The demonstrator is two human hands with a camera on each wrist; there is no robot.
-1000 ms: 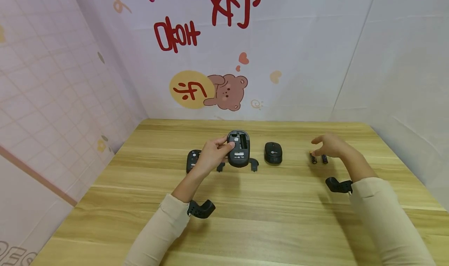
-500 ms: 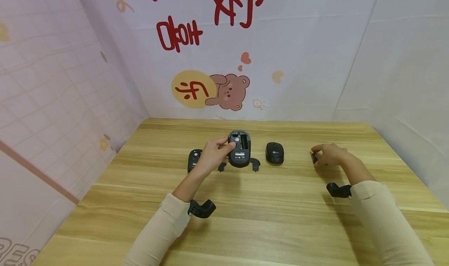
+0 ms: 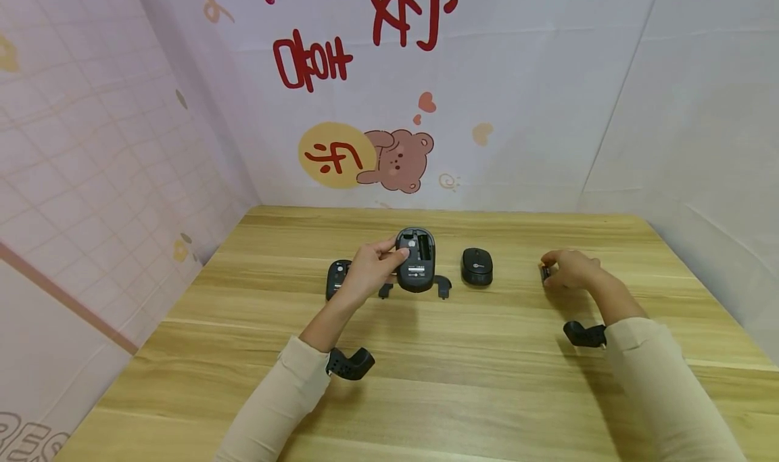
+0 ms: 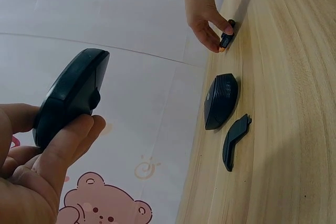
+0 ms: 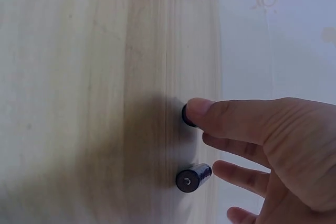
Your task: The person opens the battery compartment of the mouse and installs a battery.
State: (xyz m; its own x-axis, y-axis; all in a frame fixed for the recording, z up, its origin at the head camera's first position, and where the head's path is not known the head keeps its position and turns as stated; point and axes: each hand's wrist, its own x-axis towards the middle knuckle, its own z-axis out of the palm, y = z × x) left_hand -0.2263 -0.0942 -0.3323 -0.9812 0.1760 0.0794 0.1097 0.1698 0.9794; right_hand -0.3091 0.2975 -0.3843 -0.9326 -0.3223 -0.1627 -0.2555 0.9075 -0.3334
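My left hand (image 3: 372, 267) holds a black computer mouse (image 3: 416, 276) above the table, its underside turned toward the head camera and its battery slot uncovered. The left wrist view shows this mouse (image 4: 71, 95) edge-on, between thumb and fingers. Over at the right, my right hand (image 3: 573, 270) pinches a small dark battery (image 4: 227, 38) with an orange end, low at the tabletop. Most of that battery is hidden behind the thumb in the right wrist view. A second battery (image 5: 194, 178) lies beside it, under the other fingers.
Between the hands a black mouse (image 3: 477, 267) sits right side up. Another mouse (image 3: 335, 277), underside up, is partly covered by my left hand. Two black curved battery covers (image 3: 443, 287) lie behind the held mouse. A printed wall cloth (image 3: 529, 110) rises at the table's back edge.
My right hand has come down onto one battery, and its thumb and fingers have closed on it. The left hand keeps the mouse in nearly the same place.
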